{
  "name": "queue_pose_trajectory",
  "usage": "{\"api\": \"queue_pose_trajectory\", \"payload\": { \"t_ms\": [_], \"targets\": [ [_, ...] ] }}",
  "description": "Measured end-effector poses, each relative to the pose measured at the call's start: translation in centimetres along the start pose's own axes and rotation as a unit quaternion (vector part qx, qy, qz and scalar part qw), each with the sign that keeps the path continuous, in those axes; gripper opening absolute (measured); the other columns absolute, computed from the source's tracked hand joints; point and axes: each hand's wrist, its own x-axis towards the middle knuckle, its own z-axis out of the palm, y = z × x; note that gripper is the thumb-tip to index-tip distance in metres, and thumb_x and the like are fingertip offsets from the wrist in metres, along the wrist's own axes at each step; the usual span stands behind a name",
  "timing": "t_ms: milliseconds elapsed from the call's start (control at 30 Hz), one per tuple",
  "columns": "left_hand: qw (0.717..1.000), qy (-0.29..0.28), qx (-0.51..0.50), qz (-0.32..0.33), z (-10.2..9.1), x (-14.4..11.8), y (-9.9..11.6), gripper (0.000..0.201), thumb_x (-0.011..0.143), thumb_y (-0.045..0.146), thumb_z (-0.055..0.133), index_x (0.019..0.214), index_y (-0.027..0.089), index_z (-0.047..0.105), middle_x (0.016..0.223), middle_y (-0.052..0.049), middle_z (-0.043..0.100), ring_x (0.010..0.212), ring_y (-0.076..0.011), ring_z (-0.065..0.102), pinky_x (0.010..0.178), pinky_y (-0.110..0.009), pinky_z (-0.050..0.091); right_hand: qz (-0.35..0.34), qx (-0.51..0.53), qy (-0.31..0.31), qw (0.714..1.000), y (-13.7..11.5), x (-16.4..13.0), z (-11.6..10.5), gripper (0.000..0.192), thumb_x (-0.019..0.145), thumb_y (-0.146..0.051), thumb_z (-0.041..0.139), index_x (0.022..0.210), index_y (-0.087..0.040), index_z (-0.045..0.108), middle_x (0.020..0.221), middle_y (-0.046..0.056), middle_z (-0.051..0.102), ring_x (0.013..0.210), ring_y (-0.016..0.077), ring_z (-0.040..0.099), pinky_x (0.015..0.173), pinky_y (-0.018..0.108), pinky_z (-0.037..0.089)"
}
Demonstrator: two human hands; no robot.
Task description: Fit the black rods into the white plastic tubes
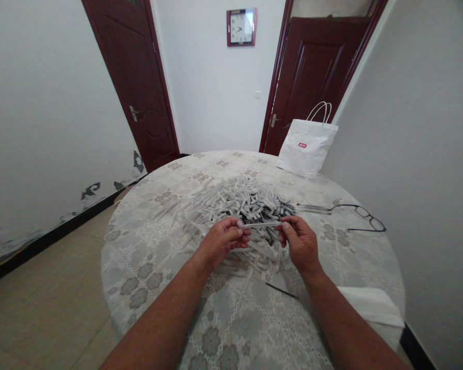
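Over the front of a heap on the table, my two hands hold a thin, clear pen barrel point(263, 224) level between them. My left hand point(227, 237) pinches its left end, where a small whitish piece shows at the fingertips. The right end sits between thumb and fingers of my right hand point(299, 240). Beneath and behind them spreads a pile of short white pen caps point(247, 198), with long pale barrels point(200, 205) at its left and front. Dark, thin sticks point(287, 207) that look like refills poke out at the right of the pile.
One black stick point(281, 290) lies apart near my right forearm. Eyeglasses point(364, 211) rest at the right beside a few slim rods point(314, 208). A white handled bag point(306, 149) stands at the back right; white folded material point(370, 306) lies front right on the round, flower-patterned tablecloth point(150, 257).
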Motion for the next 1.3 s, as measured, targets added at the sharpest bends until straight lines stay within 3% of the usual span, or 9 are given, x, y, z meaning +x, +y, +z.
{"api": "queue_pose_trajectory", "payload": {
  "t_ms": [200,467,733,1067,1300],
  "targets": [
    [1.0,-0.005,-0.015,-0.004,0.0,-0.1,0.0,0.052,0.08,0.026,0.077,0.128,0.02,0.056,0.1,-0.012,0.075,0.082,-0.019,0.073,0.077,-0.033,0.06,0.0,0.002,0.005,1.0,0.1,-0.1,0.0,0.021,0.091,-0.039,0.064,0.1,-0.02,0.064,0.075,0.002,0.071,0.05,0.0113,0.055,0.045,0.023,0.045],
    [0.997,0.05,-0.066,0.009,-0.3,0.7,-0.3,0.029,0.084,0.026,0.074,0.107,0.015,0.061,0.098,-0.012,0.075,0.084,-0.0192,0.075,0.073,-0.029,0.062,-0.008,-0.006,0.01,1.0,0.1,-0.2,-0.1,0.02,0.092,-0.038,0.064,0.1,-0.019,0.064,0.074,0.002,0.07,0.05,0.0114,0.054,0.044,0.023,0.045],
    [0.996,0.08,-0.034,0.027,-0.3,1.0,-0.6,0.027,0.081,0.024,0.077,0.103,0.013,0.065,0.097,-0.012,0.075,0.084,-0.02,0.075,0.07,-0.028,0.063,-0.023,-0.04,-0.001,0.999,0.2,-0.4,-0.1,0.021,0.092,-0.038,0.063,0.101,-0.019,0.064,0.074,0.002,0.071,0.051,0.0125,0.056,0.047,0.025,0.046],
    [0.989,0.132,-0.005,0.063,-0.5,1.1,-0.5,0.028,0.08,0.026,0.077,0.104,0.013,0.07,0.097,-0.012,0.076,0.087,-0.021,0.075,0.073,-0.03,0.063,-0.069,-0.176,-0.078,0.979,0.4,-0.7,-0.4,0.024,0.09,-0.041,0.066,0.105,-0.022,0.07,0.08,0.004,0.074,0.063,0.0173,0.067,0.06,0.03,0.056],
    [0.989,0.123,0.041,0.068,-0.8,1.2,-0.8,0.029,0.08,0.03,0.076,0.102,0.013,0.07,0.091,-0.011,0.077,0.082,-0.0195,0.075,0.08,-0.032,0.062,0.075,-0.039,-0.091,0.992,0.0,-0.2,0.1,0.032,0.085,-0.047,0.072,0.099,-0.018,0.068,0.081,0.007,0.077,0.062,0.0185,0.071,0.059,0.033,0.062]
  ]
}}
